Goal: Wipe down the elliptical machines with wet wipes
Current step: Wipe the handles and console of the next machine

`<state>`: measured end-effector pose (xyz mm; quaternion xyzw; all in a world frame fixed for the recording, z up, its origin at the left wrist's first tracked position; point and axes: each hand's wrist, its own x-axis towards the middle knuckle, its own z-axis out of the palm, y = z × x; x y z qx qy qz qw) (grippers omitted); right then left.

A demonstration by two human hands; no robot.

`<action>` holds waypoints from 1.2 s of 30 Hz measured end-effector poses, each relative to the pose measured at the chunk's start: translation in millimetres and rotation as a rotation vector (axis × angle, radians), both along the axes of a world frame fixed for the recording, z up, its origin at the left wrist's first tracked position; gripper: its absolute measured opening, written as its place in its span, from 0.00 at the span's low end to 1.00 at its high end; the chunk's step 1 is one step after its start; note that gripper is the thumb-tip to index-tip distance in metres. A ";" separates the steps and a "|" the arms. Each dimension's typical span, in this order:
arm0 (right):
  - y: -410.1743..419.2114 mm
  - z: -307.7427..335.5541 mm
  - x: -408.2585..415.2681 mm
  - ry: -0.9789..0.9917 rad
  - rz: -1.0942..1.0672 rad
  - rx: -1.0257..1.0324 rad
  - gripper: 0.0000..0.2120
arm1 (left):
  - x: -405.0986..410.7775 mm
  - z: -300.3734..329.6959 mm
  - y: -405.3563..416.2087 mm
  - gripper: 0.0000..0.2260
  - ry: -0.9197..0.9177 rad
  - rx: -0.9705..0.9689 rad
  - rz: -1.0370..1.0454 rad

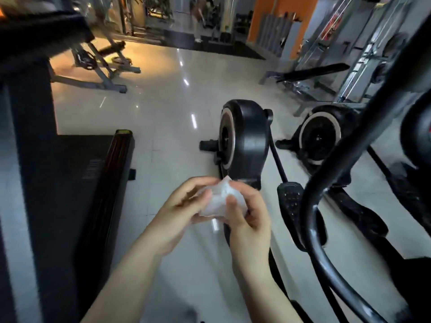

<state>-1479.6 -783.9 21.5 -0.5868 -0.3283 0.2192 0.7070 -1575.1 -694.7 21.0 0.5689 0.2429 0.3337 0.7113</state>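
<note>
We held a crumpled wet wipe (215, 199) between both hands, our left hand (184, 208) cupping it with curled fingers and our right hand (247, 215) pinching its near edge by the thumb. Just beyond stood the elliptical machine (245, 141), a second elliptical (321, 136) to its right, a treadmill (70, 183) at our left.

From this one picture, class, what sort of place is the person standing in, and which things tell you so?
Most likely a gym. Two elliptical machines with black flywheel housings stand on the shiny tiled floor, a treadmill deck lies at the left, and a weight bench stands further back. Both hands hold a wet wipe.
</note>
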 end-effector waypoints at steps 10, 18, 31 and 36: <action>153.6 -33.2 50.0 0.093 -0.113 -0.046 0.13 | 68.2 -11.3 170.6 0.15 0.176 -0.098 -0.105; 186.9 -12.8 119.0 0.142 -0.413 -0.050 0.14 | 194.4 -5.3 234.5 0.06 0.284 0.124 -0.547; 197.3 38.9 241.1 0.084 -1.542 0.176 0.07 | 387.1 46.8 195.0 0.15 -0.051 0.182 -1.119; 182.8 77.4 239.8 -0.150 -1.917 0.120 0.03 | 415.9 81.8 166.7 0.13 -0.203 0.157 -1.397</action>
